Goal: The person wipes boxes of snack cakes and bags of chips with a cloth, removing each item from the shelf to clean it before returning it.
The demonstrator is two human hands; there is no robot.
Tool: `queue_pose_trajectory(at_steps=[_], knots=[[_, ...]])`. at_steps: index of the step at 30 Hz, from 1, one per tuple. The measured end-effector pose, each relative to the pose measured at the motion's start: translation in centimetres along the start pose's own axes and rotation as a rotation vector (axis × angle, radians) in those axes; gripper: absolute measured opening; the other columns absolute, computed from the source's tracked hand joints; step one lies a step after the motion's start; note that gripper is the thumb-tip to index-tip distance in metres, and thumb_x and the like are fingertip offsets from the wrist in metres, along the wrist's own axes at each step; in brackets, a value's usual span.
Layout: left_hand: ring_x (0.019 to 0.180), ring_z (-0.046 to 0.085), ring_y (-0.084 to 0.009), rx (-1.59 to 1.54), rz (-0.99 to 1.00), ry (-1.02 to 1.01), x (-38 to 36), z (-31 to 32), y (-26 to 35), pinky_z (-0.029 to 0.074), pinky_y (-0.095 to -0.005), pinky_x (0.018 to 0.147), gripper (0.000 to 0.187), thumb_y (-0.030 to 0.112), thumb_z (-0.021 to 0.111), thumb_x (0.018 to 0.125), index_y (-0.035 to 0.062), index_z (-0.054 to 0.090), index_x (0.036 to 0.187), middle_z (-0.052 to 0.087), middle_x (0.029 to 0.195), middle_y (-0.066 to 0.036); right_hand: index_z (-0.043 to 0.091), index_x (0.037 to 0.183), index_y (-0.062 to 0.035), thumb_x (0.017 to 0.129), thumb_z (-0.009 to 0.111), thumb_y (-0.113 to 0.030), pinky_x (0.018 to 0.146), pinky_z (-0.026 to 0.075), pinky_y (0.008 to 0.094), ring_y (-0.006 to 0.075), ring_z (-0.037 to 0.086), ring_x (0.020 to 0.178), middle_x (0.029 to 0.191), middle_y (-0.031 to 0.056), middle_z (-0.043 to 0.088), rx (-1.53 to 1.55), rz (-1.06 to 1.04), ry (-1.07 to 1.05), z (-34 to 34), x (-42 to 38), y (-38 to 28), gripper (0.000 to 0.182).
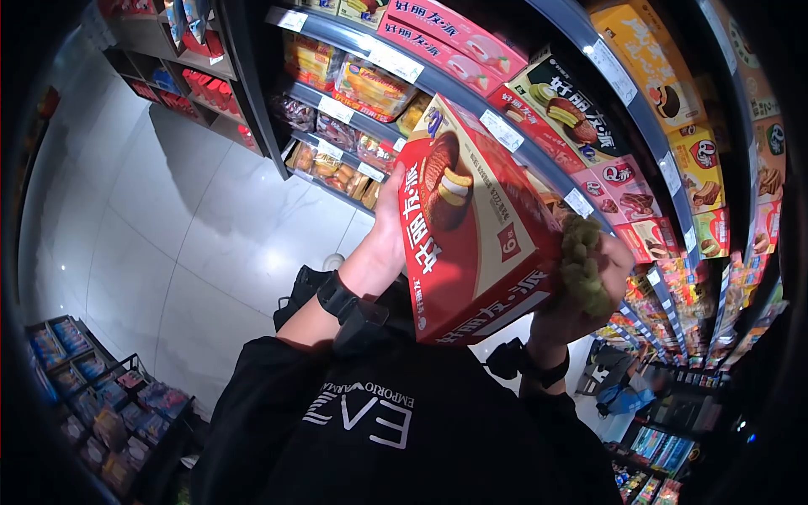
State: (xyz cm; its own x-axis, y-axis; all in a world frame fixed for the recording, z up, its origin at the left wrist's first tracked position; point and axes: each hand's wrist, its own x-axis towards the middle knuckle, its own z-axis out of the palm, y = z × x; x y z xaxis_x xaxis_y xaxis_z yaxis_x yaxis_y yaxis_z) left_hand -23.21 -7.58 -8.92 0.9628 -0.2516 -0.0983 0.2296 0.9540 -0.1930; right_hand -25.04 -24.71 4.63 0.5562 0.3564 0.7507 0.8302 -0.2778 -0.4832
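A large red and cream box of chocolate pies (480, 210) is tilted in front of my chest. My left hand (389, 223) is closed on its left edge, the fingers partly hidden behind it. A green, bumpy, fuzzy cloth (582, 265) lies against the box's right end. My right hand (619, 265) is closed around this cloth and presses it to the box; some of its fingers are covered. Black bands are on both wrists.
Shelves of boxed snacks (581, 109) curve along the right, with price tags on their edges. Packaged cakes (370, 88) fill the shelves ahead. A dark display rack (109, 412) stands at lower left on the pale tiled floor (210, 252). Another person (627, 391) is at lower right.
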Motion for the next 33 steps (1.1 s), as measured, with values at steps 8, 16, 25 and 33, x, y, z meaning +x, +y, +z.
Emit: queue_pose_trajectory(at_steps=[8, 16, 25, 33], knots=[[0.105, 0.051, -0.0321, -0.016, -0.003, 0.052, -0.4, 0.7, -0.1, 0.041, -0.046, 0.09, 0.058, 0.047, 0.022, 0.091, 0.0028, 0.037, 0.125, 0.049, 0.118, -0.018, 0.056, 0.09, -0.0119, 0.071, 0.064, -0.023, 0.073, 0.038, 0.0363, 0.025, 0.045, 0.09, 0.099, 0.0073, 0.041, -0.566, -0.221, 0.146, 0.3, -2.2, -0.4, 0.023], [0.105, 0.05, -0.0312, -0.085, 0.178, 0.251, 0.1, 0.2, 0.3, 0.039, -0.0443, 0.092, 0.051, 0.039, 0.022, 0.091, 0.0047, 0.04, 0.125, 0.05, 0.118, -0.018, 0.065, 0.091, -0.022, 0.064, 0.071, -0.022, 0.07, 0.041, 0.0336, 0.0206, 0.043, 0.087, 0.093, 0.0026, 0.042, -0.468, -0.24, -0.199, 2.4, -3.6, -2.3, 0.028], [0.118, 0.04, -0.0308, -0.031, 0.211, 0.237, -0.1, 0.2, 0.2, 0.037, -0.0521, 0.093, 0.06, 0.049, 0.013, 0.09, 0.0077, 0.034, 0.128, 0.04, 0.129, -0.014, 0.062, 0.098, -0.0053, 0.069, 0.061, -0.007, 0.068, 0.041, 0.0326, 0.0245, 0.049, 0.075, 0.086, 0.0117, 0.052, -0.388, -0.081, -0.109, 2.0, 0.8, -0.6, 0.03], [0.112, 0.047, -0.0279, 0.021, 0.34, 0.445, -0.7, 0.5, -0.2, 0.043, -0.0477, 0.089, 0.058, 0.049, 0.015, 0.091, 0.0072, 0.035, 0.125, 0.045, 0.124, -0.012, 0.05, 0.111, 0.0007, 0.079, 0.055, -0.027, 0.084, 0.037, 0.0366, 0.0265, 0.049, 0.092, 0.101, 0.0173, 0.047, -0.237, 0.386, -0.059, 3.4, 1.7, 3.8, 0.042]])
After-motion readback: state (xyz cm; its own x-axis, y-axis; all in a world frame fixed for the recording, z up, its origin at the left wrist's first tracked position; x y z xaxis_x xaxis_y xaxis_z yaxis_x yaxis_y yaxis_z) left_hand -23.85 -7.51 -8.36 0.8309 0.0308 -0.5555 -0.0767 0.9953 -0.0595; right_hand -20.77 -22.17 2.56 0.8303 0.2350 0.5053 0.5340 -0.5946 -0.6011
